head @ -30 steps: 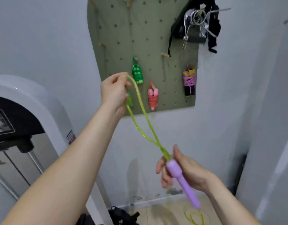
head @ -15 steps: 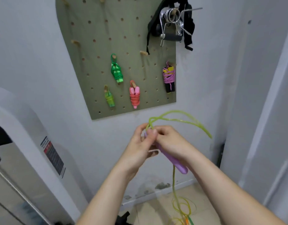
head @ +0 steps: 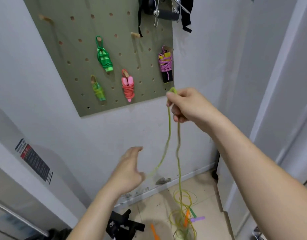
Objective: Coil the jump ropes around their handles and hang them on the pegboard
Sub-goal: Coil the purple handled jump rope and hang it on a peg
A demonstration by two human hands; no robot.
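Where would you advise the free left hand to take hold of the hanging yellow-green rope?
Probably the nearer strand of the rope, below the right hand, coming from the left: the left hand is open beside it, and the strand hangs free.

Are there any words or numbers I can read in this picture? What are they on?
No text here can be read.
Sticker on the white machine at the left: dark with a red patch and rows of print, too small and blurred to read.
Small white label on the black strap on the floor: too small to read.
Pegboard and the coiled jump ropes hanging on it: no writing visible.
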